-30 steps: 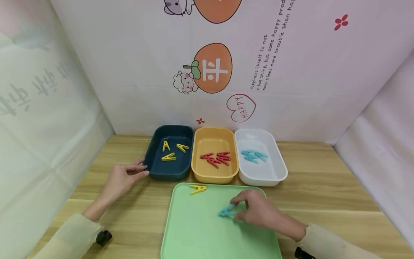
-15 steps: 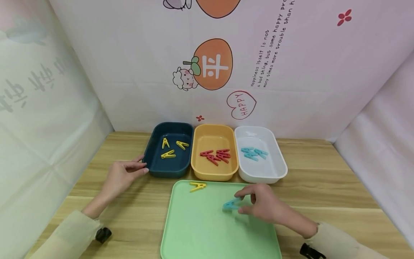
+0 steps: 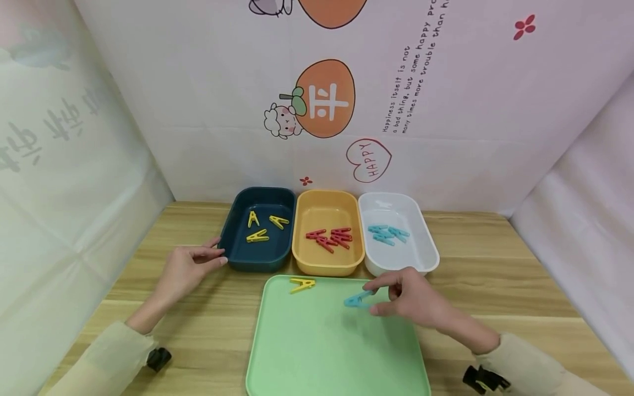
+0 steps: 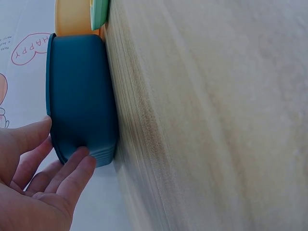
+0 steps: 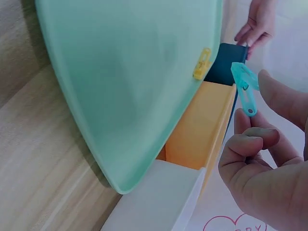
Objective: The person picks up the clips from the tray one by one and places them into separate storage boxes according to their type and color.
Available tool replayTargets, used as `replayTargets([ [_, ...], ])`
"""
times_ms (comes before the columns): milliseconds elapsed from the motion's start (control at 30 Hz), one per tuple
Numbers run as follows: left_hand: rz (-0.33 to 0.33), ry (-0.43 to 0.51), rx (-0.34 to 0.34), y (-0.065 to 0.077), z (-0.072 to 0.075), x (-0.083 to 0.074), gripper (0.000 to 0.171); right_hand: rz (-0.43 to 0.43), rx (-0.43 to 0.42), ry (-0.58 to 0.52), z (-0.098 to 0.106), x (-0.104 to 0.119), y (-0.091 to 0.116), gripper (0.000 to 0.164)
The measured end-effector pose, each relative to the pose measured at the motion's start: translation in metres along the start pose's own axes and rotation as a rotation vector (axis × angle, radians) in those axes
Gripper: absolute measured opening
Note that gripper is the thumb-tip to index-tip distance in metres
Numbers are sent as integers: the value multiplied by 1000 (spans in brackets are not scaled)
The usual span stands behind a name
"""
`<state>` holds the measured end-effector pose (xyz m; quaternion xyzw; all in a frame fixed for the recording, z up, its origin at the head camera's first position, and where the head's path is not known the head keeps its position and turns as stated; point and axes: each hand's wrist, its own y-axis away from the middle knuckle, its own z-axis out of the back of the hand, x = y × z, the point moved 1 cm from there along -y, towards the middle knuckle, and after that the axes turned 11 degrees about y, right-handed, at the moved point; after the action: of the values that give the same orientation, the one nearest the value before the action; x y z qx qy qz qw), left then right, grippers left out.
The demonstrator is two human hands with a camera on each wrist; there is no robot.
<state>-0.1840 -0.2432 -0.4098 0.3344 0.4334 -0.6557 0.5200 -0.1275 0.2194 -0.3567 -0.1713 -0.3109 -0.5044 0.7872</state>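
Note:
My right hand (image 3: 416, 300) pinches a light-blue clothespin (image 3: 358, 299) between thumb and fingers, held over the upper right of the green tray (image 3: 317, 341). In the right wrist view the clothespin (image 5: 246, 89) sticks out between thumb and fingertips. A yellow clothespin (image 3: 302, 285) lies at the tray's far edge. My left hand (image 3: 185, 272) rests its thumb and fingertips against the left side of the dark blue bin (image 3: 260, 264). In the left wrist view the thumb touches the rim and the loosely straight fingers (image 4: 72, 178) lie against the bin's outer wall.
Beyond the tray, the dark blue bin holds 3 yellow clothespins (image 3: 257, 236). The orange bin (image 3: 329, 269) beside it contains several red clothespins (image 3: 340, 237), and the white bin (image 3: 426, 253) several light-blue ones. A printed cloth (image 3: 223, 110) hangs behind the wooden table (image 3: 495, 275).
The light-blue clothespin has risen from the tray in my right hand and shifted away from me, slightly rightward, closer to the white bin. My left hand stays at the dark blue bin.

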Motion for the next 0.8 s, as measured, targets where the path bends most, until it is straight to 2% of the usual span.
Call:
replayTargets([
  [233, -3, -5, -1, 0, 0, 2, 23, -62, -5, -100, 15, 2, 0, 34],
  [800, -2, 0, 3, 0, 0, 0, 24, -155, -90, -210, 54, -9, -1, 46],
])
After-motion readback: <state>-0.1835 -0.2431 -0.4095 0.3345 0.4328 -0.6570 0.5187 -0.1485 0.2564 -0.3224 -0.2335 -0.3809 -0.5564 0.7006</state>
